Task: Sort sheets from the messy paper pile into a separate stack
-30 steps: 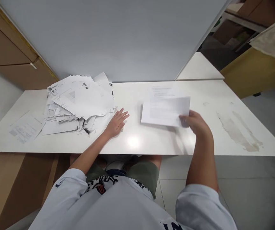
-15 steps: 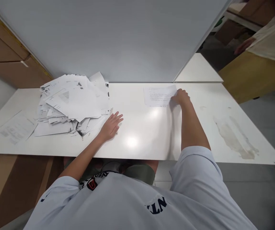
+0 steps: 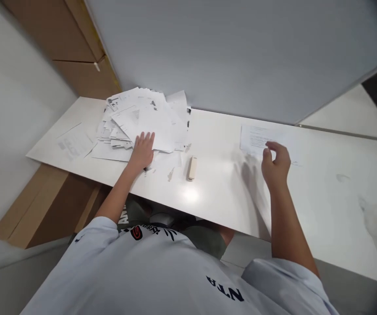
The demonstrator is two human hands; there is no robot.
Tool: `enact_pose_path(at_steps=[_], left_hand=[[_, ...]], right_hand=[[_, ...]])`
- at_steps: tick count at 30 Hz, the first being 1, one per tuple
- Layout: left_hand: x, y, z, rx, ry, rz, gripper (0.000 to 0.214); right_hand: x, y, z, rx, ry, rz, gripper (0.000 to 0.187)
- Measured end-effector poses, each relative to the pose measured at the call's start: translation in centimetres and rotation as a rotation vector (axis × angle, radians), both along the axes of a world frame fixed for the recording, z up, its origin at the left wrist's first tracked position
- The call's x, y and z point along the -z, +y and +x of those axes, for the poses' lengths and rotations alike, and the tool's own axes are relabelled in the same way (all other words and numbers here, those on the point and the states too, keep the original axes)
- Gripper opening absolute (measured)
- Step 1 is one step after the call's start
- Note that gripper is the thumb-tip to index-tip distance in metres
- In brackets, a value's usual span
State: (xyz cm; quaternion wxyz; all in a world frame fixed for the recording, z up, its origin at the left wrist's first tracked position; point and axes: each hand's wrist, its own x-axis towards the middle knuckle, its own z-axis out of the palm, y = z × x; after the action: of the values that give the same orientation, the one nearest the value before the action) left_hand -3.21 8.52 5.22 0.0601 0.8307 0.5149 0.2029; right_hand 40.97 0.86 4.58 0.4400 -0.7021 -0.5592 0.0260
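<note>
Hiding part of the paper pile (image 3: 157, 124), left hand (image 3: 142, 154) lies open, right hand (image 3: 277, 168) half-open.

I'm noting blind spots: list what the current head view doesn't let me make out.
Sheet: print too small to read; right hand covers part, head view.
Pile: lower layers mostly hidden by upper ones, head view.
Left hand: palm hidden by its own back, head view.
Table: right end cut off by head view's right edge.
</note>
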Motion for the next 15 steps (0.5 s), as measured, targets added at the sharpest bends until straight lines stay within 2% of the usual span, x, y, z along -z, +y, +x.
enact_pose_path(at_steps=[3, 5, 10, 12, 15], left_hand=[[0.0, -0.2, -3.3, 0.095, 0.041, -0.028, 0.052], [0.0, -1.0, -4.2, 0.076, 0.027, 0.027, 0.052], [-0.6, -3.1, -4.4, -0.029, -0.031, 0.153, 0.057], [-0.7, -3.5, -4.2, 0.000, -0.018, 0.145, 0.054], [0.0, -3.7, -3.9, 0.110, 0.035, 0.049, 0.043]], right_hand=[[0.0, -1.0, -4.3, -0.097, 0.085, 0.005, 0.031], [-0.5, -1.6, -6.2, -0.142, 0.134, -0.012, 0.031], [-1.6, -2.9, -9.2, -0.194, 0.185, 0.014, 0.028], [-1.5, -3.5, -10.7, -0.208, 0.228, 0.035, 0.026], [-0.9, -4.6, -14.0, -0.275, 0.360, 0.013, 0.023]])
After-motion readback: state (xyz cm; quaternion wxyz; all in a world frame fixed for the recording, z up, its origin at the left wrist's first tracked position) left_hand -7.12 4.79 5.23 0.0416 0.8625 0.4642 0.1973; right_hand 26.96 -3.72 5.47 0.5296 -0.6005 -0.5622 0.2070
